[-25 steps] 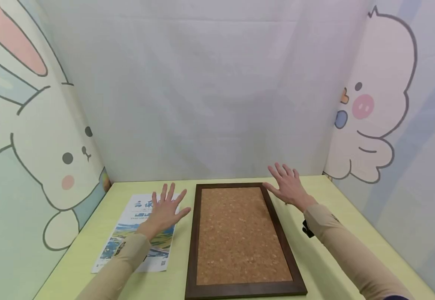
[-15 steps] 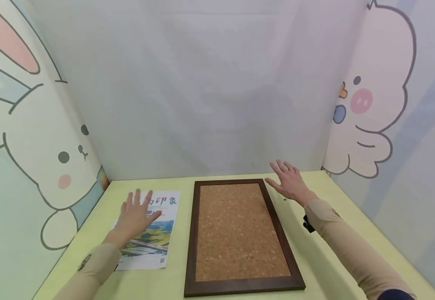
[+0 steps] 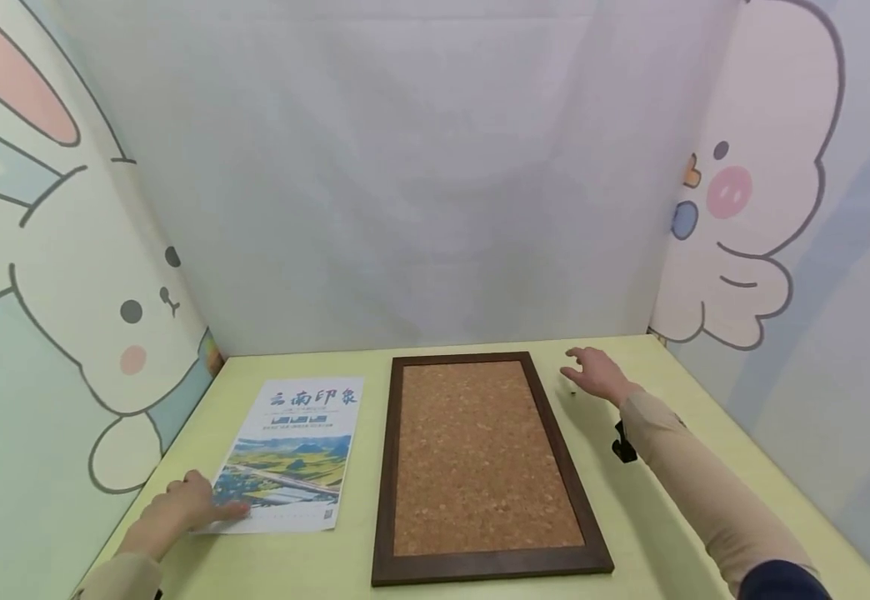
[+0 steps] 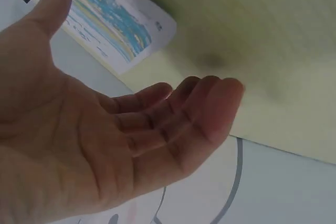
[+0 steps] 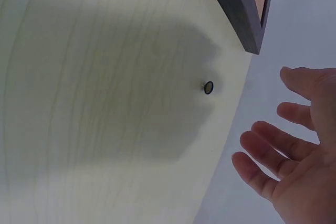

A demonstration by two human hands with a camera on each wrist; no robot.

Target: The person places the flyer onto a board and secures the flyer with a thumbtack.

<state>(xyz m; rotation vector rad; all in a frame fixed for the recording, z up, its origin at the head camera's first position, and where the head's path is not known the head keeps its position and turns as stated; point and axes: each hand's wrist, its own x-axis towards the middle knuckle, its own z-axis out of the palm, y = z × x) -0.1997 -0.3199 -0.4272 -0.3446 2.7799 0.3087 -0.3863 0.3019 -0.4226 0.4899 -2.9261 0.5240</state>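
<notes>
On table point(image 3: 358, 500), ctr: frame point(image 3: 492, 566), cork point(image 3: 483, 467) inside its rim
L of frame: poster point(image 3: 292, 454), face up
L hand point(image 3: 183, 504): by poster's near L corner, fingers loosely bent, thumb out; contact unclear
R hand point(image 3: 596, 373): fingers apart, slightly bent, nr 1 sm. round pc point(image 5: 209, 87)

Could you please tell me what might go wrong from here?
The right hand hovers near a small round object on the table and might knock it away. The left hand is close to the near left corner of the poster, which might crease or slide if grabbed carelessly.
</notes>
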